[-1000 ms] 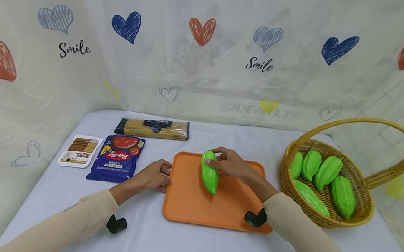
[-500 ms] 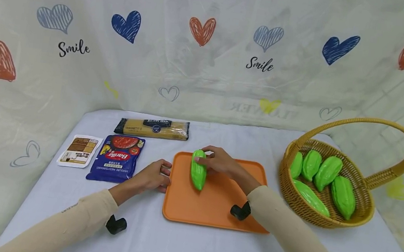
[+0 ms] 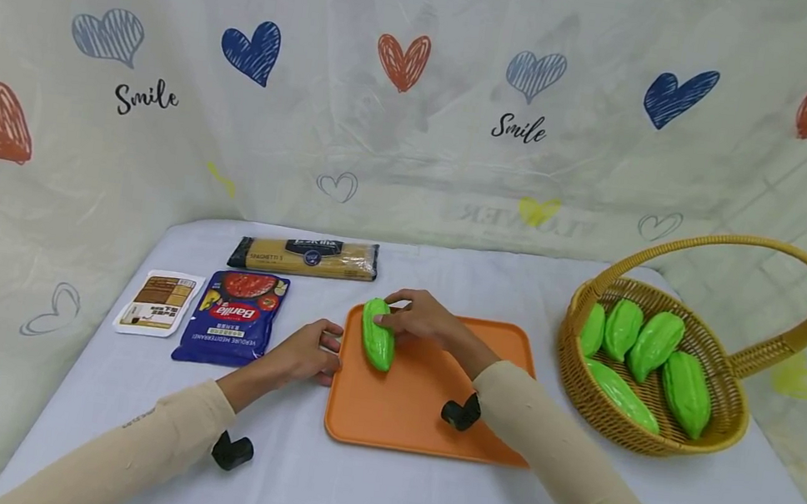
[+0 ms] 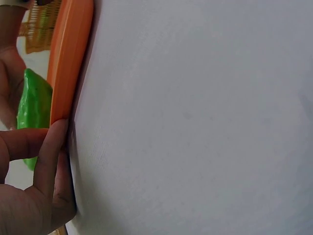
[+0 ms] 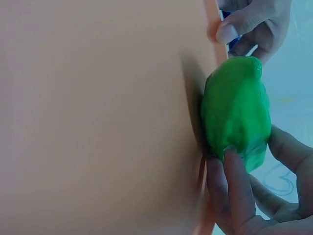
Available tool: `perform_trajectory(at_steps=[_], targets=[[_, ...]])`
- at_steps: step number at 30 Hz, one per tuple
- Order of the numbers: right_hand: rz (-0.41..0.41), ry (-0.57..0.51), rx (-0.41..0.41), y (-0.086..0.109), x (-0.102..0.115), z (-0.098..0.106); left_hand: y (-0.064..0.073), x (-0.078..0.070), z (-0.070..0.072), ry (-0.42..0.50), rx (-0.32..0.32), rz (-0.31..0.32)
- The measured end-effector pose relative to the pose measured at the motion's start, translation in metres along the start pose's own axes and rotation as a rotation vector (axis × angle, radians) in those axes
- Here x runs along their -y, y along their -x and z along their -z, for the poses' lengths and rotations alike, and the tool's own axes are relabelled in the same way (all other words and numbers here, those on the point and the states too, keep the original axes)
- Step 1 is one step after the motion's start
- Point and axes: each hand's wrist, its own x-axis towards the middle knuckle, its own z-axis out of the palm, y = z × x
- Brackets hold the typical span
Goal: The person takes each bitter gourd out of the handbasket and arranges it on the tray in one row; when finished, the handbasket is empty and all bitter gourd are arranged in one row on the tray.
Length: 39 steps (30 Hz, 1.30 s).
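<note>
My right hand (image 3: 425,320) grips a glossy green bitter melon (image 3: 378,335) with lengthwise ridges, over the left part of an orange tray (image 3: 414,409). In the right wrist view the bitter melon (image 5: 237,107) sits between thumb and fingers, close above the tray, with its shadow on the surface. At the tray's left edge, my left hand (image 3: 304,349) pinches the rim. The left wrist view shows thumb and fingers meeting at the orange rim (image 4: 68,73), with the tray seen edge-on and the bitter melon behind it.
A wicker basket (image 3: 727,418) with a tall handle stands at the right, holding several similar green melons (image 3: 656,346). Left of the tray lie a blue Barilla sauce pouch (image 3: 232,319) and a white-and-brown packet (image 3: 159,303). A spaghetti pack (image 3: 305,257) lies at the back.
My right hand has carried the bitter melon leftward across the tray, from near its middle to near its left edge. The left hand has stayed at the rim.
</note>
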Motion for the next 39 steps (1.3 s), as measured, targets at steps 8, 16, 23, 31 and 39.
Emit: perform_trajectory(at_steps=[8, 16, 23, 31, 39], targets=[[-0.004, -0.075, -0.015, 0.000, 0.002, -0.009, 0.001, -0.002, 0.000, -0.001, 0.004, 0.000], [0.002, -0.118, -0.023, 0.001, 0.002, -0.017, 0.002, -0.001, 0.000, -0.012, 0.008, -0.005], [-0.005, -0.110, -0.032, 0.002, 0.003, -0.018, 0.002, -0.001, 0.000, -0.011, 0.004, -0.020], [-0.002, -0.064, -0.037, 0.008, 0.003, -0.012, 0.002, -0.001, -0.001, -0.015, -0.001, -0.019], [0.028, -0.012, -0.046, 0.015, -0.001, 0.003, 0.002, 0.000, 0.000, -0.023, -0.002, -0.020]])
